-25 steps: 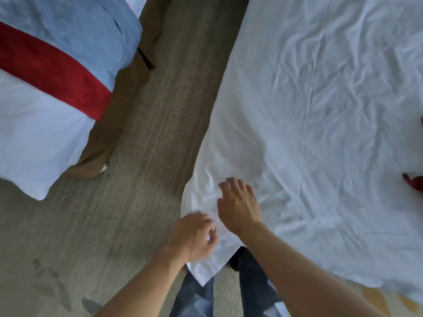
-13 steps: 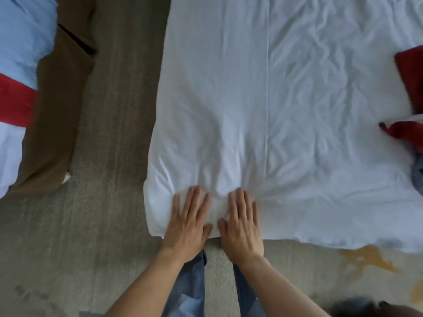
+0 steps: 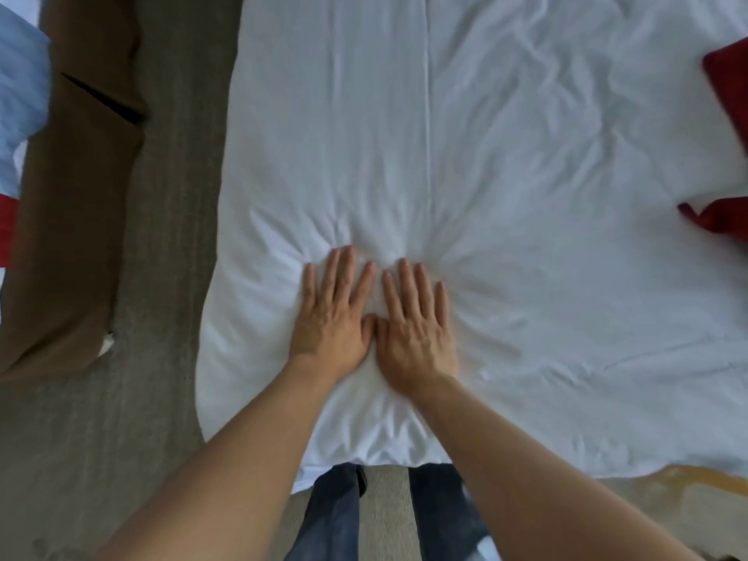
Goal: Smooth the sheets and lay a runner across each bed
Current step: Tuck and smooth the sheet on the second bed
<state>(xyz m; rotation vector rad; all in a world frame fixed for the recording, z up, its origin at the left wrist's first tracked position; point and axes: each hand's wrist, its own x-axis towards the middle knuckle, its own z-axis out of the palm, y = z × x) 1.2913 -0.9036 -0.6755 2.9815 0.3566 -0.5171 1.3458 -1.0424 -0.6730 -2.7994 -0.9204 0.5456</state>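
Sheet (image 3: 506, 164), white and creased, covers the one bed that fills most of the view, with a straight seam running up it just right of the middle of the hands. Two hands lie on it side by side near the bed's foot end: the left hand (image 3: 334, 317) and the right hand (image 3: 417, 325) are both flat, palms down, fingers spread and holding nothing, their thumbs touching. Wrinkles fan out from the fingertips in all directions. Two pieces of red runner (image 3: 728, 87) show at the right edge of the bed, one higher and one lower (image 3: 716, 222); whether they are one cloth I cannot tell. A second bed (image 3: 18, 95) shows at the far left, pale blue with a sliver of red band (image 3: 6, 228) and a brown skirt (image 3: 69, 236). Grey carpet (image 3: 170, 277) lies between the two beds. Two legs in dark jeans (image 3: 336, 516) stand at the foot edge. Compared with half a second ago, the hands have slid further up the sheet, away from the foot edge where they then rested, and have drawn together so that the thumbs now meet; a second ago the left hand was pinching the sheet's corner.
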